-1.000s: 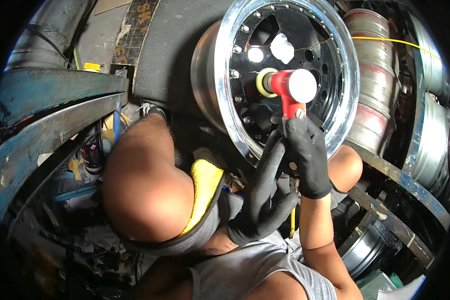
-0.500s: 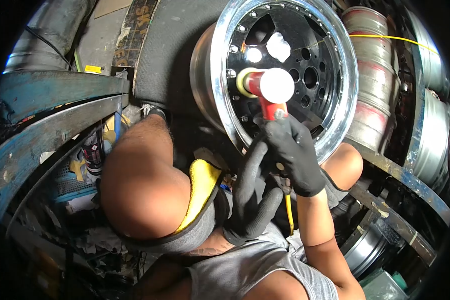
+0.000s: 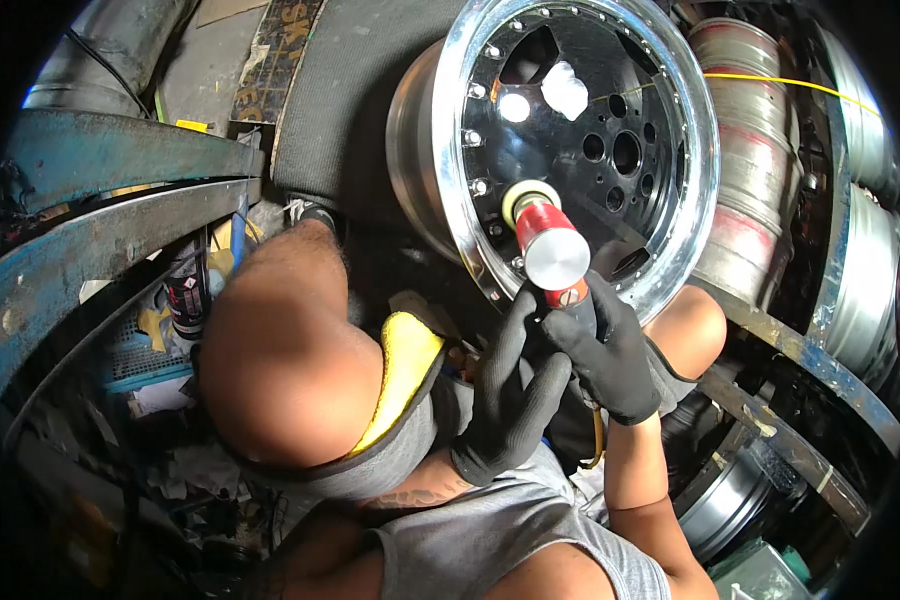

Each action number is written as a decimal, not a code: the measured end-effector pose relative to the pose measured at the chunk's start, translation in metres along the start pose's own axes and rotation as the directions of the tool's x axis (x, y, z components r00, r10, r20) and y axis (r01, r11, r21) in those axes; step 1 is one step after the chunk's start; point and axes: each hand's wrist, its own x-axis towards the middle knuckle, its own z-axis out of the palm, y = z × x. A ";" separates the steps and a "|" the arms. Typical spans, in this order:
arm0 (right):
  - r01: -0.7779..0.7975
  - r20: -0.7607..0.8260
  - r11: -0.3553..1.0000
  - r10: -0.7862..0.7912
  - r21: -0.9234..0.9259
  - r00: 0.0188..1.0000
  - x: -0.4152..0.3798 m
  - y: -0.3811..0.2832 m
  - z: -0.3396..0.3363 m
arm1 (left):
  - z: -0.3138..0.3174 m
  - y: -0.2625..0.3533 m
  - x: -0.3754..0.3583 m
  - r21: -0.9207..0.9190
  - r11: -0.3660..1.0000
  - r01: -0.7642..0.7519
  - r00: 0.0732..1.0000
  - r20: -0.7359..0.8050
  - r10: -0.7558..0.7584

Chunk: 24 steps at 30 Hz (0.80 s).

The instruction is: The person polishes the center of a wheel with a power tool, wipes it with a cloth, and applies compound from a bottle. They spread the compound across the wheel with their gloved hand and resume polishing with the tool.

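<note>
In the head view a black wheel (image 3: 580,185) with a polished lip stands tilted before my knees. A small red air polisher (image 3: 542,222) has its yellowish pad (image 3: 517,196) against the lower left of the black face. My right hand (image 3: 610,365), in a black glove, is closed round the polisher's handle. My left hand (image 3: 510,410), also gloved, lies just beside the handle with thumb and fingers apart; whether its fingertips touch the tool is hard to see. A white wad (image 3: 565,91) rests on the wheel face.
A yellow cloth (image 3: 402,375) lies over my left thigh. Several rims (image 3: 738,150) are stacked on the right behind a metal rack (image 3: 820,365). Blue metal beams (image 3: 120,160) run along the left, near a dark can (image 3: 186,300). A yellow hose (image 3: 790,80) crosses the upper right.
The polisher has moved down the wheel face and slightly right, its head tilting toward me. My right hand has drawn back with it; my left hand has shifted only slightly.
</note>
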 end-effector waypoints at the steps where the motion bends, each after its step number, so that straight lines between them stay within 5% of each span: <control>1: 0.000 0.012 0.998 0.000 -0.055 1.000 -0.001 0.001 -0.001 | 0.001 -0.006 -0.002 0.020 1.000 -0.008 1.000 -0.001 0.008; 5: 0.030 0.054 0.994 -0.024 -0.106 0.998 0.009 -0.004 -0.002 | 0.001 -0.026 -0.006 0.297 0.925 -0.236 0.967 -0.017 0.252; 7: 0.001 0.076 0.998 0.004 -0.062 0.997 0.012 -0.005 0.001 | 0.001 -0.021 -0.003 0.278 0.942 -0.189 0.973 -0.078 0.219; 11: 0.016 0.109 0.991 -0.001 -0.134 0.994 0.020 -0.010 0.003 | -0.002 0.006 0.002 -0.074 0.982 0.173 0.979 -0.099 -0.180; 18: -0.029 0.037 0.968 0.040 -0.251 0.999 0.013 -0.015 0.003 | 0.003 -0.001 0.004 -0.182 0.963 0.201 0.975 -0.061 -0.215; 21: 0.068 0.070 0.967 -0.052 -0.246 0.996 0.012 -0.012 0.002 | -0.008 0.003 0.006 -0.664 0.691 0.287 0.934 0.032 -0.357; 24: 0.037 0.093 0.981 -0.019 -0.192 0.995 0.016 -0.012 0.000 | -0.030 0.027 0.010 -0.964 0.002 0.264 0.862 0.235 -0.449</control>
